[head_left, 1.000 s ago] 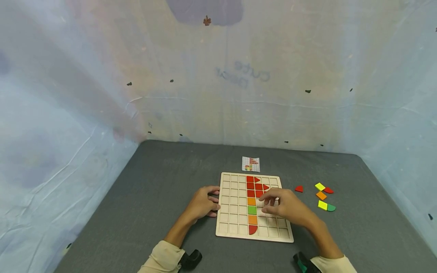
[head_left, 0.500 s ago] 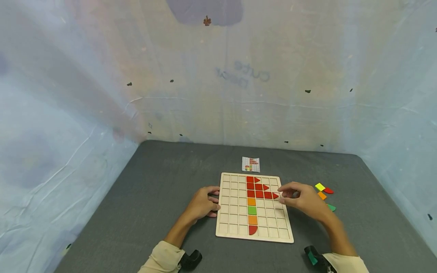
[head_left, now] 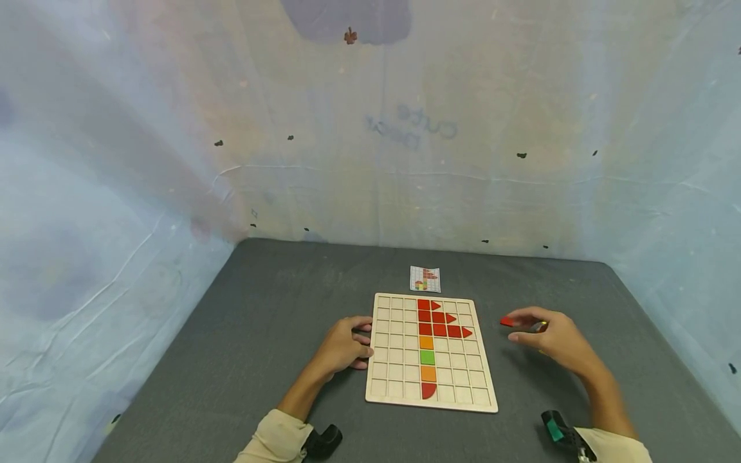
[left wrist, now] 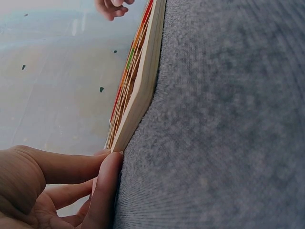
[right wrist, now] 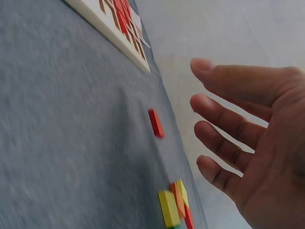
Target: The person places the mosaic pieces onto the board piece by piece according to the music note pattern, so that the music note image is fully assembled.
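A pale wooden grid board [head_left: 396,366] lies on the table, bearing red, orange and green pieces. My left hand [head_left: 343,346] holds its left edge; in the left wrist view, the thumb and a finger [left wrist: 105,191] meet at the board's rim. Off the board's right side, my right hand [head_left: 558,335] hovers with its fingers spread and nothing between them. A loose red piece [head_left: 506,321] lies by its fingertips in the head view. The right wrist view has that red piece [right wrist: 156,123] on the cloth, apart from the hand.
Behind the board lies a small printed card [head_left: 425,280] with a coloured grid pattern. Beyond the red piece, a yellow piece [right wrist: 168,208], an orange piece [right wrist: 177,199] and others cluster, mostly hidden by the right hand in the head view. Pale sheeting [head_left: 370,193] surrounds the grey table.
My right hand has moved right, off the board to the loose pieces. A red pointed piece now shows at the end of the third red row. The left hand stays put.
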